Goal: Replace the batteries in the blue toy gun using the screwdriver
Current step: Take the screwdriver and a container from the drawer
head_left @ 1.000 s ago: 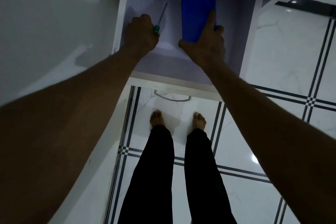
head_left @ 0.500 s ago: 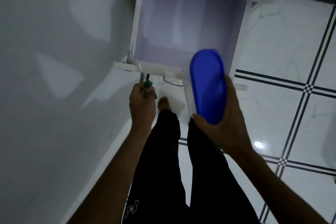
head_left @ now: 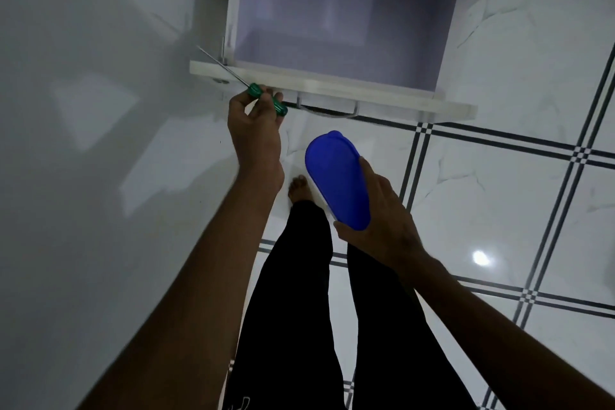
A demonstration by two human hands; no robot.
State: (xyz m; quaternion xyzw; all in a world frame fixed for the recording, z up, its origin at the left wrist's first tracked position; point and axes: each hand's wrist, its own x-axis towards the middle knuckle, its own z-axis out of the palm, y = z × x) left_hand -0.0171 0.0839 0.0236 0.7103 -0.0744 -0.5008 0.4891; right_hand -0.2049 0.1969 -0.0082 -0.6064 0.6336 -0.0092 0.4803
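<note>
My left hand (head_left: pixel 256 130) holds a screwdriver (head_left: pixel 263 96) with a green handle; its thin metal shaft points up and left across the drawer's front panel. My right hand (head_left: pixel 376 220) grips a blue oval lidded container (head_left: pixel 336 180) from below and the side, over my legs and in front of the drawer. The open white drawer (head_left: pixel 332 83) stands pulled out above both hands, and its lilac inside looks bare. No toy gun is in view.
A white cabinet side or wall (head_left: pixel 100 143) fills the left. The drawer's metal handle (head_left: pixel 327 108) hangs under its front panel. Glossy white floor tiles with black line borders (head_left: pixel 499 196) spread to the right. My legs in black trousers (head_left: pixel 299 309) and a bare foot are below.
Both hands have drawn out of the drawer toward me. The blue container came out with my right hand and sits lower now; the screwdriver came out with my left hand.
</note>
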